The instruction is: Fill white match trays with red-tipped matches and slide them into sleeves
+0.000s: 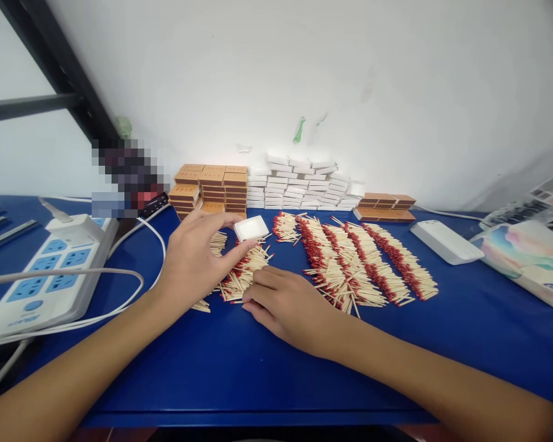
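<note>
My left hand [196, 255] holds a small white matchbox tray [251, 228] between thumb and fingertips, just above a loose heap of red-tipped matches [244, 273]. My right hand [288, 307] lies on the blue table [239, 368], fingers curled onto the near edge of that heap and pinching some matches. Long rows of matches [364, 261] stretch to the right of both hands.
Against the wall stand stacks of brown matchbox sleeves [212, 187], white trays [299, 181] and more brown sleeves [384, 207]. A white power strip [50, 273] with cables lies at the left. A white flat device [445, 241] and a colourful packet [529, 261] lie at the right.
</note>
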Demonstrator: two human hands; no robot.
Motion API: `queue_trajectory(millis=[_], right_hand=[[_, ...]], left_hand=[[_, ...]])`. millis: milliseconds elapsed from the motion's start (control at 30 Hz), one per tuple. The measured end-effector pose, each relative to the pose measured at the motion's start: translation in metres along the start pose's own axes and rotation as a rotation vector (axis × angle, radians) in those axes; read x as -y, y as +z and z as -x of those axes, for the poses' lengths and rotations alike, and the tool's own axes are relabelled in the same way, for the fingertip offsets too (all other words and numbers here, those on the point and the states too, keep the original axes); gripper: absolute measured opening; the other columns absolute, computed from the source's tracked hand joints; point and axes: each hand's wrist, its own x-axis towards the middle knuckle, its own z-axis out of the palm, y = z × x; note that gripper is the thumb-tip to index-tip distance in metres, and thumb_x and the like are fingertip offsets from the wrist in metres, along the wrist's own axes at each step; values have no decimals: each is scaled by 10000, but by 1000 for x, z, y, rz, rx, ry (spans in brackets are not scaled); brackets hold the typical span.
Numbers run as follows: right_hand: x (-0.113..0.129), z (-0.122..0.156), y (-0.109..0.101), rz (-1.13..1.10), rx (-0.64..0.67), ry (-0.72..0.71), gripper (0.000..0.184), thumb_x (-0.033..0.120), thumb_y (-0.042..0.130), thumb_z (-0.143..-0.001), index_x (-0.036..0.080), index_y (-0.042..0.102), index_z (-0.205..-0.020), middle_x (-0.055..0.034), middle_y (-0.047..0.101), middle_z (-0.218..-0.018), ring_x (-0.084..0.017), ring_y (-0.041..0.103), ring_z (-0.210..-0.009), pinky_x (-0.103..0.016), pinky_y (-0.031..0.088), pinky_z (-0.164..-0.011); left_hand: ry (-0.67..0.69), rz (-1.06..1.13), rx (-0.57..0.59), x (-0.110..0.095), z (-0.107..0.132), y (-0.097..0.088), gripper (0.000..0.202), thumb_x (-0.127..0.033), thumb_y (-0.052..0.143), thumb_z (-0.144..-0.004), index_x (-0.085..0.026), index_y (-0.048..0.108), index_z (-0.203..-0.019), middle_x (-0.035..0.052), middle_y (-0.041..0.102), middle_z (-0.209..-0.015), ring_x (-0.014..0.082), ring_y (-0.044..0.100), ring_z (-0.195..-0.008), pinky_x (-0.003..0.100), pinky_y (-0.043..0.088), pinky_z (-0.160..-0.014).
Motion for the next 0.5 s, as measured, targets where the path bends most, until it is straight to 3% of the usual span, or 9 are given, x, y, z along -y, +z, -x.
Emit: queue_trajectory(millis=[233,500], right_hand=[[1,0,5,-36,9,-42,219,156,530,-1027,146,745,-984,-73,672,-901,-198,606,-895,-319,506,-833],[0,0,8,24,-59,-84,213,177,527,-1032,160,726,-957,-74,661,-881,-203,580,-870,-329,502,-836]], left_hand=[[-1,0,5,2,1,2,335,-363,828,-864,-208,710,-1137,13,779,-1032,207,703,-954,334,551,-882],[-5,-1,26,2,0,1,294,-379,817,-872,-230,706,-1100,11,784,-1039,220,699,-932,368,544,-859]])
